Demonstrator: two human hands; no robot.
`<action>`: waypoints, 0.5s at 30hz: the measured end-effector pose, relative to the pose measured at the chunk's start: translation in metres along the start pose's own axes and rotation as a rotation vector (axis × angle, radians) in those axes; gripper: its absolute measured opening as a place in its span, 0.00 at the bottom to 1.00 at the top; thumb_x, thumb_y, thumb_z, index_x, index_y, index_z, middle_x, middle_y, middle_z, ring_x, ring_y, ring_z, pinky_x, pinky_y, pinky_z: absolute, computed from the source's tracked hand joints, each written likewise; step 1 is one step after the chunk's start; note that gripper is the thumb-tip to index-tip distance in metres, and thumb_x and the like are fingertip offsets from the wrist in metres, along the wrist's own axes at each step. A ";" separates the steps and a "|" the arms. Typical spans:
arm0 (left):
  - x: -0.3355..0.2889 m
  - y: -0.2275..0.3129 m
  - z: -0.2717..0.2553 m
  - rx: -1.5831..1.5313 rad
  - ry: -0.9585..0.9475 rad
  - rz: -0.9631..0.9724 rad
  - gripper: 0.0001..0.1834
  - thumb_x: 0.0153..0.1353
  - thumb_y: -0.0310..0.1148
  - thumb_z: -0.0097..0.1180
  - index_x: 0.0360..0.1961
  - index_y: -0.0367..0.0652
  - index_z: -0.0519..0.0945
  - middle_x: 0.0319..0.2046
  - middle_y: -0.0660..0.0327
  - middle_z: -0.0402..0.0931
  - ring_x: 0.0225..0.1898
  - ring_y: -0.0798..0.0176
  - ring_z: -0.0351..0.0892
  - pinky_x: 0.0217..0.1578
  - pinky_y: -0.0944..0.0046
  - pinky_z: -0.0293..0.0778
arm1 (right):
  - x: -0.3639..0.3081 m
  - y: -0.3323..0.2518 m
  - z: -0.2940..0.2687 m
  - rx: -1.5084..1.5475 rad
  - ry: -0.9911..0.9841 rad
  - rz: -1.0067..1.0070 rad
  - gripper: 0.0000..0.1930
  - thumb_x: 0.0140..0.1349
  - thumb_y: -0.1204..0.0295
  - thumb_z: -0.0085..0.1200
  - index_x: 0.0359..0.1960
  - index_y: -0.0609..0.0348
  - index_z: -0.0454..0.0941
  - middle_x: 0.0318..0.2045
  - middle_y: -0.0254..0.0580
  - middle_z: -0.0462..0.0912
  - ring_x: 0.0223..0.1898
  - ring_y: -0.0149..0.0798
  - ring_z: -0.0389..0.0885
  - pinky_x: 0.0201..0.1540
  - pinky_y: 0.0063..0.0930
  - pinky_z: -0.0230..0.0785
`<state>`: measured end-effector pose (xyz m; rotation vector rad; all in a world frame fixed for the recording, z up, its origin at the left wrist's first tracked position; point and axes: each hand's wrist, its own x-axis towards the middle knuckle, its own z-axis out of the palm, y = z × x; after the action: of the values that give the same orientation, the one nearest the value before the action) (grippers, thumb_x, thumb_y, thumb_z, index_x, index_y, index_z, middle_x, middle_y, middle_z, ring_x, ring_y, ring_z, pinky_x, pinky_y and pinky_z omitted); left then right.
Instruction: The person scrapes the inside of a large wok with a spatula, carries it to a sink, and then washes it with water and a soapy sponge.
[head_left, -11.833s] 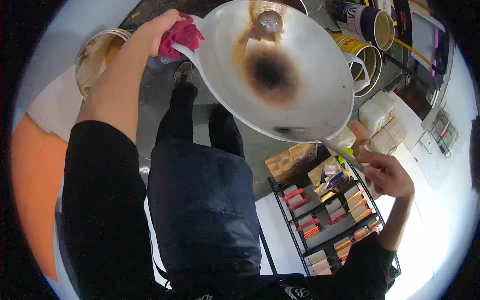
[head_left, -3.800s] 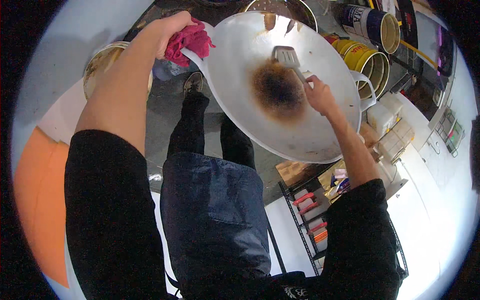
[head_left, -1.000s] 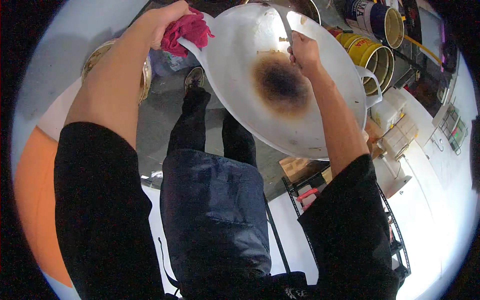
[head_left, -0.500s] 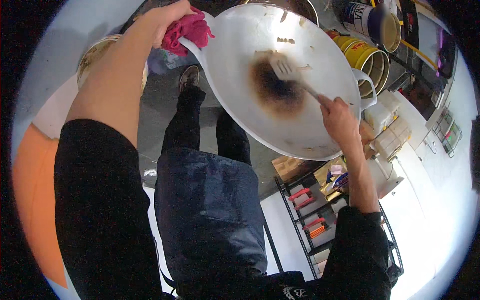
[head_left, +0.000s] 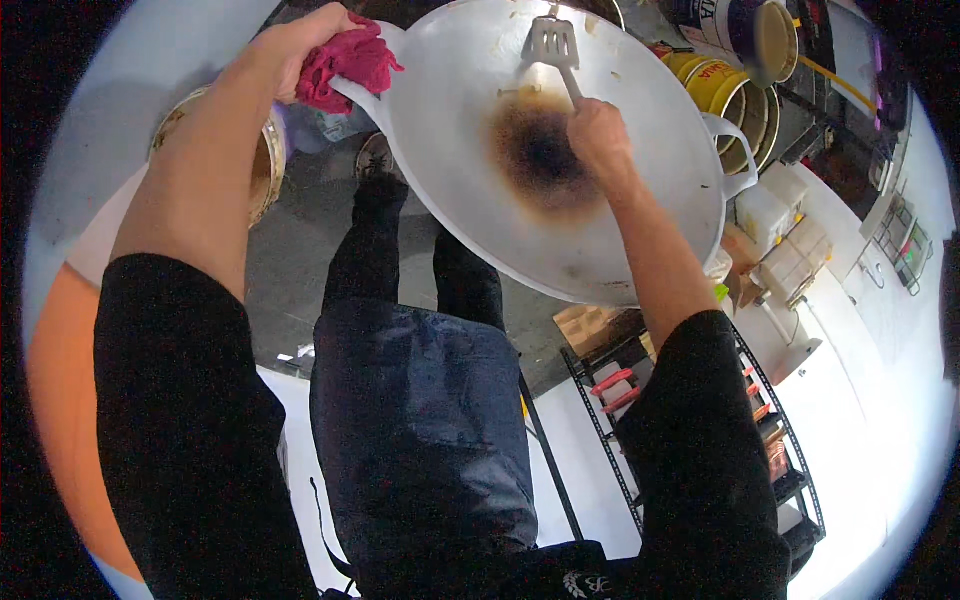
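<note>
A large silver wok (head_left: 455, 130) with a browned, scorched centre is held tilted in front of me. Bunched around its left loop handle is a dark pink cloth (head_left: 345, 70), and my left hand (head_left: 305, 50) is closed on the cloth and handle. My right hand (head_left: 600, 140) grips a slotted metal spatula (head_left: 555, 45) over the wok's inner surface. The spatula's blade points toward the far rim, where small brown scraps lie. The wok's right handle (head_left: 738, 155) is free.
Yellow metal drums (head_left: 735, 110) stand beyond the wok at the right, near a white and dark bucket (head_left: 770, 40). A round tub (head_left: 265, 175) sits beneath my left forearm. At the lower right is a black shelf rack (head_left: 600, 430) with packets, near a cardboard box (head_left: 590, 325).
My right hand and the spatula have moved from the scorched centre up toward the far rim. The wok, cloth and left hand have shifted slightly left and up.
</note>
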<state>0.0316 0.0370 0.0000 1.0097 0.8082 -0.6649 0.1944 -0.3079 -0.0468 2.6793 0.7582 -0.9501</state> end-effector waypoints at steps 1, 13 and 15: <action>0.000 -0.003 0.000 0.007 0.013 -0.002 0.20 0.59 0.50 0.45 0.43 0.53 0.81 0.35 0.65 0.83 0.35 0.62 0.82 0.36 0.51 0.76 | 0.000 -0.002 0.004 0.000 0.011 -0.003 0.14 0.62 0.68 0.44 0.43 0.62 0.78 0.41 0.61 0.79 0.42 0.60 0.80 0.48 0.49 0.74; 0.045 -0.014 -0.029 -0.065 0.079 -0.359 0.20 0.60 0.50 0.43 0.43 0.52 0.81 0.34 0.65 0.84 0.33 0.63 0.83 0.33 0.54 0.77 | 0.056 -0.015 -0.071 0.230 0.160 -0.019 0.16 0.60 0.64 0.46 0.43 0.58 0.81 0.30 0.56 0.83 0.28 0.49 0.84 0.38 0.39 0.77; 0.071 -0.053 -0.060 -0.855 -0.508 -0.694 0.21 0.61 0.50 0.42 0.43 0.52 0.81 0.33 0.65 0.84 0.32 0.63 0.83 0.33 0.53 0.77 | 0.054 -0.020 -0.084 0.342 0.065 0.040 0.17 0.61 0.62 0.47 0.43 0.59 0.82 0.27 0.53 0.84 0.23 0.46 0.84 0.34 0.36 0.78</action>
<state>0.0120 0.0635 -0.1021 -0.2450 0.8568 -0.9807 0.2642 -0.2402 -0.0166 3.0178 0.5971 -1.0727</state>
